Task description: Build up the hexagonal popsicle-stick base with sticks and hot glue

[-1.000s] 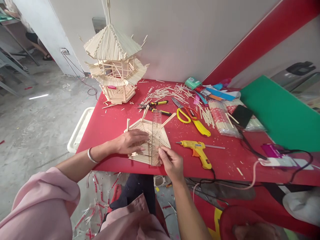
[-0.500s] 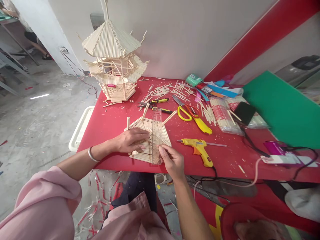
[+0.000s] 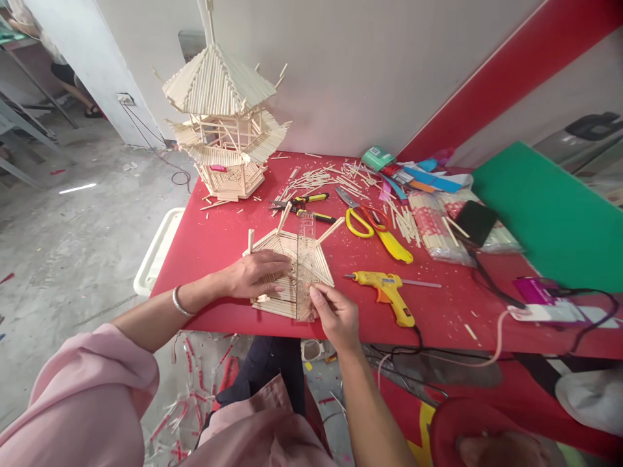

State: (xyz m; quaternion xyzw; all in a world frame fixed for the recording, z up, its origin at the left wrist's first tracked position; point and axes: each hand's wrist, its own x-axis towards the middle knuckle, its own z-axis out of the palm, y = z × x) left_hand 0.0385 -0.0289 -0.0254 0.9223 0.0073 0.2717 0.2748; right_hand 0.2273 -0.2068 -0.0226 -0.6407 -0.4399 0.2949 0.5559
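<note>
A flat, many-sided base of wooden sticks (image 3: 272, 307) lies near the table's front edge, with short posts standing up at its corners. Across it runs a clear plastic ruler (image 3: 305, 243), lengthwise away from me. My right hand (image 3: 337, 318) pinches the ruler's near end between thumb and fingers. On the left part of the base rests my left hand (image 3: 257, 272), palm down with fingers stretched toward the ruler. The middle of the base is partly covered by that hand.
A stick pagoda model (image 3: 221, 123) stands at the back left of the red table (image 3: 214, 233). Pliers (image 3: 311, 211), scissors (image 3: 360, 217), a yellow-handled cutter (image 3: 394, 243) and a glue gun (image 3: 387, 292) lie behind and right. Loose sticks (image 3: 316, 180) and stick packs (image 3: 433, 224) are farther back.
Both hands, the ruler and the stick base hold the same places. Only the camera's view has shifted very slightly.
</note>
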